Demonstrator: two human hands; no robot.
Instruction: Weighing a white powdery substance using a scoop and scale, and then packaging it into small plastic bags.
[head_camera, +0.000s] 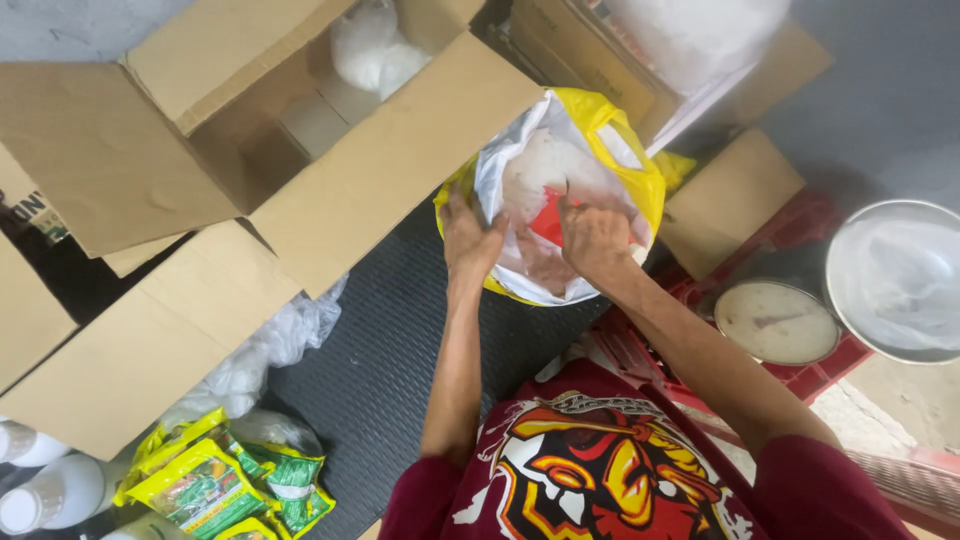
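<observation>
A yellow sack (640, 175) with a white inner liner stands open on the dark floor mat, filled with white powder or grain. My left hand (470, 240) grips the liner's near-left edge and holds it open. My right hand (597, 235) reaches inside the sack, fingers closed around a red scoop (548, 226) that lies in the white contents. Both forearms stretch forward from my red printed shirt.
A large open cardboard box (390, 170) with white bags inside stands at left. More cardboard lies behind. A round scale dial (777, 322) and a metal bowl (895, 280) sit on a red crate at right. Green-yellow packets (215, 485) and white bottles (45, 490) lie bottom left.
</observation>
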